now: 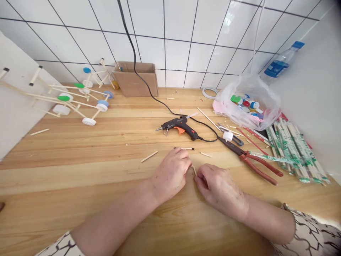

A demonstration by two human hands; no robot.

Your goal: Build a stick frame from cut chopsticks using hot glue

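My left hand (173, 174) is closed, fingertips pinched together, just left of a short, thin wooden stick (194, 171). The stick shows in the small gap between my hands and looks bent near its upper end, which meets my left fingers. My right hand (221, 188) is closed in a pinch on the lower end. Beyond my left knuckles lies a stick with a black tip (188, 148), partly hidden. Short loose stick pieces lie on either side, one to the left (149, 156) and one to the right (205, 154).
A black glue gun (178, 125) lies ahead, its cord curling rightward. Red-handled pliers (249, 158), wrapped chopsticks (295, 149) and a plastic bag of bottle caps (247, 103) are on the right. Stick frames with cap wheels (89, 121) stand left, near a cardboard box (137, 80).
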